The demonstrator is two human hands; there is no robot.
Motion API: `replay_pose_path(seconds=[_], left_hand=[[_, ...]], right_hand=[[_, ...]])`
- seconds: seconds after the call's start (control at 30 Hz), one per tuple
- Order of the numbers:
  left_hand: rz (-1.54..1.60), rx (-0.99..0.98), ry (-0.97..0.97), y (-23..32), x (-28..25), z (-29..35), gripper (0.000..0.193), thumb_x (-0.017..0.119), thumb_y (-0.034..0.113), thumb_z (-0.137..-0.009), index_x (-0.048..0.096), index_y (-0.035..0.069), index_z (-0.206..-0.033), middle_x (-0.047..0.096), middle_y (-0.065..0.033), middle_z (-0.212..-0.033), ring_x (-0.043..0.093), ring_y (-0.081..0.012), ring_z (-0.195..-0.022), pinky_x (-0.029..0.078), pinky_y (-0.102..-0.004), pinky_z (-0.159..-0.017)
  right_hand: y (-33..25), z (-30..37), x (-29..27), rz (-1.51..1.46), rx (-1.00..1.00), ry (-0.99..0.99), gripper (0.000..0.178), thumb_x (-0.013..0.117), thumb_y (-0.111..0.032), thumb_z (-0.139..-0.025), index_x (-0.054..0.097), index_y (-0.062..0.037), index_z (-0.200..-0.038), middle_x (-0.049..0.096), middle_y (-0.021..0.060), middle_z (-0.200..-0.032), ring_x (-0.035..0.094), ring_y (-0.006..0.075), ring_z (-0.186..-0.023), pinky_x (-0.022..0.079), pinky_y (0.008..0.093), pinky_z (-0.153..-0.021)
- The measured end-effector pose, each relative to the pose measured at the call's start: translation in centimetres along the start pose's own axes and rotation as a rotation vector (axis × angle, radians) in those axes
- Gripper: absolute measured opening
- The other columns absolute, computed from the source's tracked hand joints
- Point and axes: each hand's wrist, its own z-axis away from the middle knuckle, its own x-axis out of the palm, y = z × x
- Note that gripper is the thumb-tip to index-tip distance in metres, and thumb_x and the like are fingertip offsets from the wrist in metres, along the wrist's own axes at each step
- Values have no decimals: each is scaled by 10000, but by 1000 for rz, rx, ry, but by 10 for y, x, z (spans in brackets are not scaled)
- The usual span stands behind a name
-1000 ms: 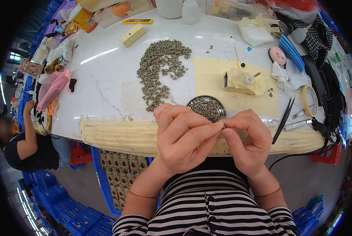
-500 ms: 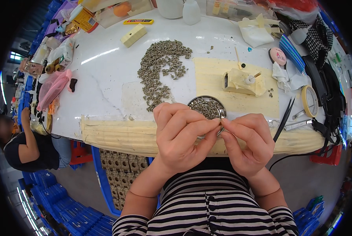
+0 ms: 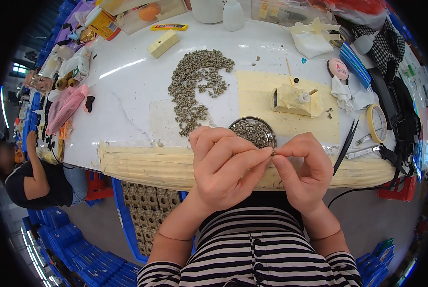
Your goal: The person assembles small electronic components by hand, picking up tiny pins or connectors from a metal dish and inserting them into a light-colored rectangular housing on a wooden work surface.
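Note:
Fingertips of my left hand (image 3: 226,170) and my right hand (image 3: 305,167) meet in a pinch over the table's near edge. Between them is a small grey-brown metal part (image 3: 273,153), mostly covered by the fingers. Just beyond my hands sits a round metal dish (image 3: 273,132) filled with similar small metal parts (image 3: 251,131); my left fingers hide its near rim. Farther off to the left, a large curved pile of the same metal parts (image 3: 187,79) is spread on the white table (image 3: 123,91).
A tape-wrapped block (image 3: 297,101) stands on yellow paper (image 3: 254,88). On the right lie black tweezers (image 3: 346,146) and a tape roll (image 3: 377,123). Below the padded edge (image 3: 142,162) is a blue crate (image 3: 128,229) of metal pieces. Another person (image 3: 37,179) sits at left.
My right hand has tilted, and its thumb and forefinger have shifted slightly. The pinched fingertips have moved a little to the right and nearer to me; more of the dish shows.

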Motion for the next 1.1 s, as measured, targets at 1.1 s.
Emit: replay_pose_path(seconds=[1.1], left_hand=[[10, -31, 51, -3, 3, 4, 235, 840, 78, -664, 746, 136, -873, 641, 48, -813, 561, -179, -804, 352, -350, -768]], right_hand=[[-2, 2, 4, 106, -126, 22, 292, 808, 0, -745, 760, -22, -1032, 675, 71, -858, 596, 201, -746, 460, 300, -649]])
